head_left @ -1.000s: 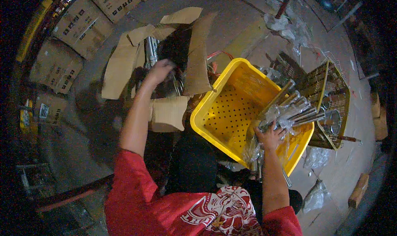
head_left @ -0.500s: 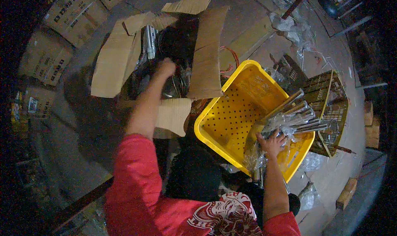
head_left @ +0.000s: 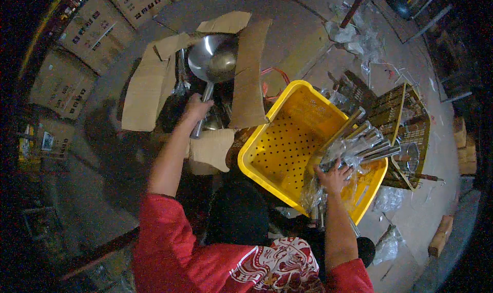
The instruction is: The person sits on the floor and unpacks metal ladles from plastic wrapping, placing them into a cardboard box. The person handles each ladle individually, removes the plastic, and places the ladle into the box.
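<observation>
My left hand [head_left: 197, 108] is closed round the tubular handle of a large, shiny metal ladle [head_left: 211, 59]. Its round bowl is raised at the far side of an open cardboard box [head_left: 148, 95]. Inside the box, beside the ladle, are more shiny metal pieces and clear plastic. My right hand [head_left: 334, 179] rests with fingers spread on a bundle of metal tubes [head_left: 367, 139] partly wrapped in clear plastic. The bundle lies across the right part of a yellow perforated basket [head_left: 280, 139], its ends sticking out past the rim. What lies under my right palm is hidden.
Stacked cartons [head_left: 97, 26] line the far left. Right of the basket stands a dark yellow slatted crate [head_left: 405, 134]. Crumpled clear plastic [head_left: 387, 244] lies on the floor, with a wooden block [head_left: 440, 235] farther right. A red strap [head_left: 277, 73] loops behind the box.
My left hand, formerly down inside the box, has drawn back toward me and now holds the ladle up by its handle. My right hand stays on the tubes. The view has shifted slightly.
</observation>
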{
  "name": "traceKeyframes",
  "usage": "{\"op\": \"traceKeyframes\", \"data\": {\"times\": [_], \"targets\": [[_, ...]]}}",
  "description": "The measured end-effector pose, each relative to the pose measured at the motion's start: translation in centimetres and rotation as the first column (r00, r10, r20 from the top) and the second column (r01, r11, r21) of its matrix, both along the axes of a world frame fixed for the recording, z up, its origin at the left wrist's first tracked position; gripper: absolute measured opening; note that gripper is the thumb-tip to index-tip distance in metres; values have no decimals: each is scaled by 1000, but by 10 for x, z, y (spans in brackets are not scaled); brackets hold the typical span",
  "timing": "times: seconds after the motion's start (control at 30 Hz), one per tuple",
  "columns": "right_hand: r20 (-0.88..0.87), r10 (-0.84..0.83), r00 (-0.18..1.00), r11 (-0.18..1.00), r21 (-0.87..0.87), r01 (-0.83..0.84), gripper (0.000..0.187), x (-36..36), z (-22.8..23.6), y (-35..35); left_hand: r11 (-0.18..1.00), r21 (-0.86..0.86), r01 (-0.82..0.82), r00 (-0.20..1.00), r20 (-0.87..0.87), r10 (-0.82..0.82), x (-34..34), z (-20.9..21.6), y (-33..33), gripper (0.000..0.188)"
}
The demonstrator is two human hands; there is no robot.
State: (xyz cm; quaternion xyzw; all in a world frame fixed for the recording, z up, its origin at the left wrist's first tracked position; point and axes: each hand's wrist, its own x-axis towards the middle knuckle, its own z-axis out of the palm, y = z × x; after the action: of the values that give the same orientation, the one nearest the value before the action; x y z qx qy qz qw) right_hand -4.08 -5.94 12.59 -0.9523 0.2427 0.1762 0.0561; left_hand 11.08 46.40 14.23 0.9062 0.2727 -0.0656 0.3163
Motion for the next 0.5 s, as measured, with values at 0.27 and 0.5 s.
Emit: {"op": "traceKeyframes", "data": {"times": [0.27, 0.5], "targets": [[-42, 5, 999, 998, -69, -8, 116, 2, 0, 1, 845, -534, -11, 842, 450, 295, -69, 75, 18, 34], [-53, 7, 999, 1000, -23, -9, 116, 2, 5, -1, 663, -749, 27, 800, 414, 435, -73, 115, -5, 34]]}}
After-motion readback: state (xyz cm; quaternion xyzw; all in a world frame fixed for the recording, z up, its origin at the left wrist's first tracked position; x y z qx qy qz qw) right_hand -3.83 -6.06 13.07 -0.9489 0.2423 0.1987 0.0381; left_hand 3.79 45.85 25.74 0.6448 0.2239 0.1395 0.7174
